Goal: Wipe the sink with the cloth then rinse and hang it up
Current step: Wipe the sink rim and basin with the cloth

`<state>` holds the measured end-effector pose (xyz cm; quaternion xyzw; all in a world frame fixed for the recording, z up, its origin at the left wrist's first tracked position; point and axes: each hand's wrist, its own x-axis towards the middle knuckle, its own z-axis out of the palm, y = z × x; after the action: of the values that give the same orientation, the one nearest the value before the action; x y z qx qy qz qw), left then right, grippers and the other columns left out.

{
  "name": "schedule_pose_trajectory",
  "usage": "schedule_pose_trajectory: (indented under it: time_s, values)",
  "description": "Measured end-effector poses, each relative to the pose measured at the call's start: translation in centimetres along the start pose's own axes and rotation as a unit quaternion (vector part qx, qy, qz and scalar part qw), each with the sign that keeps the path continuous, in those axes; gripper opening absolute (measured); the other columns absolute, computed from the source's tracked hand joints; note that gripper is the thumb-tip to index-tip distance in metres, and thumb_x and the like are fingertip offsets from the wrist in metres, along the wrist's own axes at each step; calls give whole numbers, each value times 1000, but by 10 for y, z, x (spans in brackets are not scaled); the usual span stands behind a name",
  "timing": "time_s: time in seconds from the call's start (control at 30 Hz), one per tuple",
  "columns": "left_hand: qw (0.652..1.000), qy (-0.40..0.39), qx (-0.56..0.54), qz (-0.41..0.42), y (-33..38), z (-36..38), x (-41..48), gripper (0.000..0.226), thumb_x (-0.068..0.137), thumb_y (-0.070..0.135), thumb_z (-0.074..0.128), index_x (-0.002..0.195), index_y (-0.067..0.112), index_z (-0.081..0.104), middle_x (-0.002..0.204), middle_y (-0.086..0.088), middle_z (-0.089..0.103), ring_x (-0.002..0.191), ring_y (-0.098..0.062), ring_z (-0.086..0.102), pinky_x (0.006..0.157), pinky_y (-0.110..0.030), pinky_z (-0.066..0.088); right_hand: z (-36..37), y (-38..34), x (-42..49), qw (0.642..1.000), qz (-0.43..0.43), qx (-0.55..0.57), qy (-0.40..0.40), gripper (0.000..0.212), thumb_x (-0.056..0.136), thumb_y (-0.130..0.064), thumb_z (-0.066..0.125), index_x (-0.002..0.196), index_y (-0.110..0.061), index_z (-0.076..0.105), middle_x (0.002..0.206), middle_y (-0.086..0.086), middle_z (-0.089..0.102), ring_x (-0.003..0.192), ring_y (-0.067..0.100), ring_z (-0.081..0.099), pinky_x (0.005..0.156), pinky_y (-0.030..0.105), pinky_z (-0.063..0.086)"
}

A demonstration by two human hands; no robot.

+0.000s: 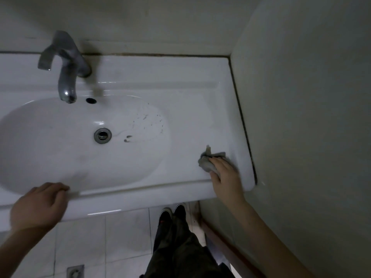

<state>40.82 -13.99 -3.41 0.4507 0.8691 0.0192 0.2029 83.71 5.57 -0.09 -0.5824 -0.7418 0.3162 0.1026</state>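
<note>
A white ceramic sink (190,109) fills the view, with an oval basin, a metal drain (102,135) and dark specks on the basin's right slope. A small grey cloth (206,162) lies bunched on the flat right ledge near the front corner. My right hand (224,175) holds the cloth down against that ledge, fingers curled over it. My left hand (40,205) rests on the sink's front rim at the left, fingers bent over the edge, holding nothing else.
A grey metal faucet (67,77) stands at the back left, its spout over the basin. A wall (301,117) runs close along the sink's right side. Below are a tiled floor (120,237), a floor drain (75,270) and my legs and shoes (174,213).
</note>
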Motion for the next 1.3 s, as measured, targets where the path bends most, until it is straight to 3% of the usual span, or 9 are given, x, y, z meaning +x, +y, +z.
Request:
schedule_pose_trajectory:
  time_s: [0.3, 0.47, 0.6, 0.7, 0.8, 0.9, 1.03, 1.17, 1.3]
  values:
    - [998, 40, 42, 19, 20, -13, -6, 46, 85, 40, 31, 97, 24, 72, 103, -7, 71, 88, -35, 63, 68, -36, 50, 130, -148, -8, 970, -153, 129, -139, 40, 84, 3, 52, 124, -2, 57, 125, 17, 60, 120, 31, 50, 112, 26, 28]
    - [998, 39, 40, 26, 22, -14, -4, 49, 84, 40, 29, 96, 21, 73, 103, -9, 72, 88, -37, 63, 69, -37, 49, 131, -177, 15, 927, 0, 328, -180, 32, 92, -4, 54, 123, -8, 60, 116, 16, 66, 100, 26, 62, 88, 37, 51]
    - [999, 33, 25, 29, 21, -15, -5, 54, 82, 42, 27, 97, 18, 73, 104, -11, 72, 89, -39, 63, 75, -42, 53, 75, -139, 30, 914, 26, 396, -79, 36, 92, -3, 56, 123, -19, 60, 108, 3, 66, 86, 14, 60, 72, 29, 50]
    - [999, 22, 8, 29, 23, -18, -5, 61, 80, 46, 23, 97, 14, 73, 105, -15, 71, 90, -41, 63, 79, -45, 53, 31, -88, 50, 941, 14, 337, 32, 37, 93, -5, 55, 127, -20, 57, 124, 6, 64, 104, 18, 62, 89, 34, 51]
    - [999, 21, 8, 25, 27, -20, -5, 63, 79, 45, 22, 98, 12, 73, 106, -16, 71, 91, -41, 63, 80, -46, 52, 16, -36, 68, 983, -2, 130, 133, 40, 95, -6, 51, 135, -8, 50, 139, 11, 52, 128, 24, 48, 113, 27, 33]
    - [999, 22, 13, 22, 23, -17, -4, 61, 80, 46, 23, 99, 15, 73, 106, -13, 71, 91, -39, 63, 79, -44, 52, 22, -8, 88, 989, -34, -47, 135, 44, 94, -5, 51, 138, -3, 46, 143, 17, 47, 133, 34, 41, 117, 42, 26]
    - [999, 34, 35, 10, 25, -18, -6, 55, 82, 42, 27, 98, 18, 73, 105, -9, 72, 91, -37, 63, 75, -41, 52, 26, -13, 132, 987, -58, -38, 143, 44, 88, -4, 55, 132, -4, 53, 137, 14, 54, 126, 33, 48, 112, 47, 32]
    - [998, 53, 41, 7, 31, -19, -7, 50, 81, 39, 31, 95, 19, 74, 100, -5, 73, 90, -35, 64, 69, -37, 51, 71, -61, 104, 984, -165, -19, 56, 41, 88, -9, 55, 130, -11, 56, 134, 7, 55, 127, 27, 46, 115, 42, 29]
    - [997, 57, 46, 8, 30, -18, -7, 50, 81, 39, 31, 93, 20, 75, 99, -3, 74, 87, -34, 64, 65, -35, 49, 112, -99, 63, 969, -235, 66, -23, 31, 83, 1, 59, 112, -7, 66, 114, 7, 65, 112, 25, 56, 111, 35, 34]
